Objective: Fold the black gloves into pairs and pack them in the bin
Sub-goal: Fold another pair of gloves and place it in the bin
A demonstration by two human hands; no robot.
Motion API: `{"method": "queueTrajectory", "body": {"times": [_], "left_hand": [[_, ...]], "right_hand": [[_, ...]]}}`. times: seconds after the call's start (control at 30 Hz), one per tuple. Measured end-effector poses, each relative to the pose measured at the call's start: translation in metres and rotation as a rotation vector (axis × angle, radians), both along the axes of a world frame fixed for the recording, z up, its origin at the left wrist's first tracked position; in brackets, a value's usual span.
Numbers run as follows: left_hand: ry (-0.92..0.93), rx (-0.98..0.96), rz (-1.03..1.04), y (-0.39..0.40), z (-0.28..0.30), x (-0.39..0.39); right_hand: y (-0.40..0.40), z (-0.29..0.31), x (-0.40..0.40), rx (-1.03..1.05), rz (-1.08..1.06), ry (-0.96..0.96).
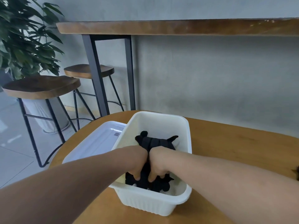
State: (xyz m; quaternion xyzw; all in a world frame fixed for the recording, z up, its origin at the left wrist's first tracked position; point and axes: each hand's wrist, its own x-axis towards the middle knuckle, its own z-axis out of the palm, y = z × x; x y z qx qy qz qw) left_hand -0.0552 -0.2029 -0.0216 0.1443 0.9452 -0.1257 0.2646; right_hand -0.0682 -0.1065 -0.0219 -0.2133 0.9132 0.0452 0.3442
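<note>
A white ribbed plastic bin (146,202) stands on the round wooden table. Inside it lie black gloves: one folded bundle (156,141) toward the far end, and another black bundle (145,183) at the near end. Both my hands are down inside the bin, side by side. My left hand (137,162) and my right hand (159,165) press fingers-down on the near black bundle, gripping its fabric between them. Part of that bundle is hidden under my hands.
The bin's white lid (97,141) lies flat to the left of the bin. A dark scrap (296,172) shows at the table's right edge. Beyond the wooden table (234,143) stand two stools (42,86), a high counter (178,27) and a potted plant (24,38).
</note>
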Motion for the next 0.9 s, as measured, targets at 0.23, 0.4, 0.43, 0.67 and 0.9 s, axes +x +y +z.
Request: {"method": "queueTrajectory", "body": {"times": [0.23, 0.4, 0.43, 0.67, 0.9], "left_hand": [[0.073, -0.047, 0.005, 0.001, -0.007, -0.004], [0.054, -0.023, 0.047, 0.001, -0.013, -0.004], [0.052, -0.020, 0.050, 0.001, -0.013, -0.004], [0.015, -0.077, 0.022, 0.003, -0.004, 0.000], [0.025, -0.109, 0.060, 0.002, 0.022, -0.004]], "right_hand": [[-0.006, -0.002, 0.002, 0.117, 0.050, 0.094], [-0.010, -0.009, -0.002, 0.173, -0.028, -0.017], [-0.009, -0.009, -0.002, 0.162, -0.039, -0.023], [0.003, 0.008, 0.004, 0.052, -0.132, -0.032], [0.024, 0.042, 0.005, -0.217, -0.138, 0.186]]}}
